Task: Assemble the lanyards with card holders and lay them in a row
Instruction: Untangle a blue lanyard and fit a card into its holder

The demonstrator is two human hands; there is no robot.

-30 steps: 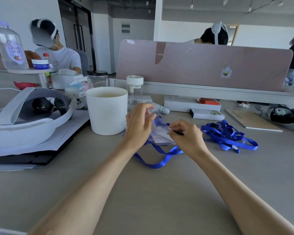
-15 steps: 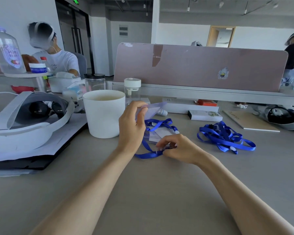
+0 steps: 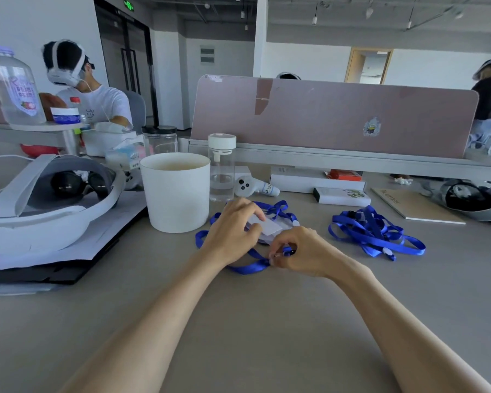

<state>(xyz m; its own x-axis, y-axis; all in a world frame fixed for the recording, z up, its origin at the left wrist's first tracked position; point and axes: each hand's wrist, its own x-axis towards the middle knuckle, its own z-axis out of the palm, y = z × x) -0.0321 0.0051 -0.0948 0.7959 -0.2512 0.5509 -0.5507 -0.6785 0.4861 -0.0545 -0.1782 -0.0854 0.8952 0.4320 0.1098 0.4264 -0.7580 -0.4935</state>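
Note:
A clear card holder [image 3: 268,226] lies on the grey desk among loops of a blue lanyard [image 3: 247,268]. My left hand [image 3: 233,231] lies over the holder's left side, its fingers curled onto it. Just to the right, my right hand [image 3: 301,251] pinches the lanyard's dark clip end at the holder's near edge. A tangled pile of more blue lanyards [image 3: 374,232] sits further right, untouched.
A white cup [image 3: 176,194] stands just left of my hands, a clear bottle [image 3: 221,168] and a white controller [image 3: 253,187] behind them. A VR headset [image 3: 40,205] on papers fills the left. Boxes [image 3: 342,195], a notebook [image 3: 414,205] and a pink divider [image 3: 332,117] lie beyond.
My left hand has come down from holding the card holder raised and now rests on it on the desk. My right hand stays low, pinching the lanyard clip.

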